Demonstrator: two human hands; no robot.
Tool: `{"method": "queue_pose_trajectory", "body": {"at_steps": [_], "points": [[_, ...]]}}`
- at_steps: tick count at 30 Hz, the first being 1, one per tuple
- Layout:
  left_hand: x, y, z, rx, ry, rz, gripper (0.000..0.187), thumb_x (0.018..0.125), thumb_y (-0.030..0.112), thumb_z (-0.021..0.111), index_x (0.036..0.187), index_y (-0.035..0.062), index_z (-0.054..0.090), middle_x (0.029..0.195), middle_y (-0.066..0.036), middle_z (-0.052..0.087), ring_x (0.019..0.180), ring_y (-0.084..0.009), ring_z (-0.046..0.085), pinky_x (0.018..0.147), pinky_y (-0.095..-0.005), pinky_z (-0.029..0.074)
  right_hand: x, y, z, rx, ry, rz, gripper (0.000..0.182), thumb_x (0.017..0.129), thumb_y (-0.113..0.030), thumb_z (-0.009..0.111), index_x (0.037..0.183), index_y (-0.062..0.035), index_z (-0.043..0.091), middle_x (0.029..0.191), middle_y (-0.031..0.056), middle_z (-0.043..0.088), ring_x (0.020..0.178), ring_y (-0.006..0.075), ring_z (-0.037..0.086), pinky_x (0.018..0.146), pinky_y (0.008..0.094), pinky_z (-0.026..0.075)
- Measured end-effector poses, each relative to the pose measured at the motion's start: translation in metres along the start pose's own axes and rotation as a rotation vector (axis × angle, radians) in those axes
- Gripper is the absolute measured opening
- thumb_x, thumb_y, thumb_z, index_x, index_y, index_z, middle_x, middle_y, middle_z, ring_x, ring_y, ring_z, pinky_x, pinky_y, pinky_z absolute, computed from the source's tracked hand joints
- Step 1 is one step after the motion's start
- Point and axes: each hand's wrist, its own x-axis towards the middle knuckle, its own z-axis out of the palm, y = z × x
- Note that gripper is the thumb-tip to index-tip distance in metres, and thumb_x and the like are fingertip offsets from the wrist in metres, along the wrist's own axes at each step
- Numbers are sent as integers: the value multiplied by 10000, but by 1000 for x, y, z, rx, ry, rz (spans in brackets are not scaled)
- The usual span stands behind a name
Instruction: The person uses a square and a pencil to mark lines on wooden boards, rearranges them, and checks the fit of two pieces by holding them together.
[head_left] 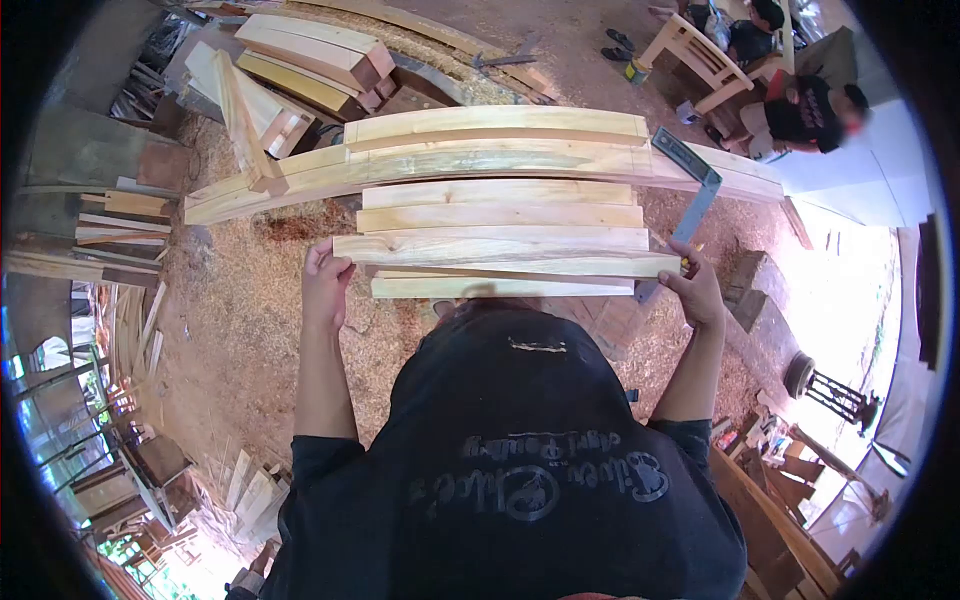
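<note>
A pale wooden board lies crosswise in front of my body, with both of my hands at its ends. The fingers of my left hand are closed around the left end. My right hand grips the right end, thumb on the near side. A small yellow item shows by the right fingers, too small to name. Beyond the held board are similar boards side by side, and a narrower board is nearer my chest. A metal try square lies slanted near my right hand, partly hidden below it.
A long timber beam runs across beyond the boards, with another piece on it. Stacked timber stands at the far left. Sawdust covers the floor. Two people sit at the upper right near a wooden frame.
</note>
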Motion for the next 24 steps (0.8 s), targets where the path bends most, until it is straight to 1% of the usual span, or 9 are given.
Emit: {"method": "queue_pose_trajectory", "body": {"at_steps": [2, 5, 7, 10, 13, 16, 19, 20, 24], "points": [[10, 6, 0, -23, -52, 83, 466, 838, -103, 585, 1279, 41, 536, 1267, -112, 634, 1150, -200, 614, 1021, -346, 503, 7, -8, 2, -26, -3, -39, 692, 711, 67, 846, 1360, 9, 614, 1323, 126, 645, 1186, 225, 659, 968, 331, 571], [38, 0, -5, 32, -68, 194, 513, 792, -141, 585, 1269, 42, 536, 1300, -118, 625, 1197, -209, 604, 1054, -349, 489, 20, -42, 15, -394, -7, -125, 756, 695, 76, 845, 1398, 3, 576, 1206, 88, 638, 1142, 205, 638, 983, 309, 560], [57, -4, 2, 151, -49, 266, 535, 769, -150, 590, 1266, 42, 544, 1281, -111, 630, 1209, -209, 603, 1065, -350, 483, 32, -48, 24, -504, 62, -160, 745, 657, 45, 856, 1359, -14, 612, 1245, 112, 677, 1165, 229, 657, 985, 352, 554], [85, -5, 21, 180, -40, 347, 559, 758, -138, 617, 1282, 44, 553, 1234, -90, 635, 1177, -195, 611, 1048, -339, 498, 59, -52, 32, -520, 117, -177, 718, 647, 3, 875, 1324, -13, 640, 1255, 134, 712, 1176, 254, 669, 1010, 387, 539], [102, 10, 40, 200, 17, 344, 569, 760, -109, 653, 1302, 32, 556, 1187, -73, 632, 1040, -163, 640, 933, -300, 533, 78, -69, 39, -560, 139, -286, 701, 671, -1, 864, 1333, -4, 635, 1273, 146, 710, 1179, 254, 668, 1038, 400, 525], [110, 35, 49, 367, 90, 151, 570, 796, -63, 679, 1344, 12, 542, 1145, -76, 656, 922, -138, 647, 814, -269, 533, 105, -71, 33, -514, 109, -275, 683, 742, -69, 892, 1355, 31, 608, 1272, 169, 705, 1117, 237, 687, 941, 385, 579], [109, 46, 61, 315, 65, 105, 560, 848, -1, 704, 1378, -4, 524, 1096, -78, 679, 862, -119, 640, 756, -261, 515, 115, -77, 37, -101, 182, -63, 679, 809, -175, 913, 1352, 74, 591, 1222, 192, 709, 988, 204, 710, 772, 337, 615], [111, 44, 61, 341, 85, 96, 551, 897, 43, 720, 1411, 1, 526, 1071, -72, 697, 887, -114, 645, 783, -254, 520, 118, -76, 37, -116, 216, -86, 676, 841, -245, 914, 1336, 90, 597, 1138, 188, 713, 869, 170, 710, 652, 287, 603], [123, 34, 60, 288, 28, 40, 520, 940, 59, 718, 1430, 1, 554, 1087, -60, 705, 908, -104, 651, 805, -241, 520, 135, -68, 36, -125, 246, -65, 644, 851, -240, 904, 1322, 85, 608, 1063, 155, 706, 813, 161, 700, 659, 296, 604]]}}
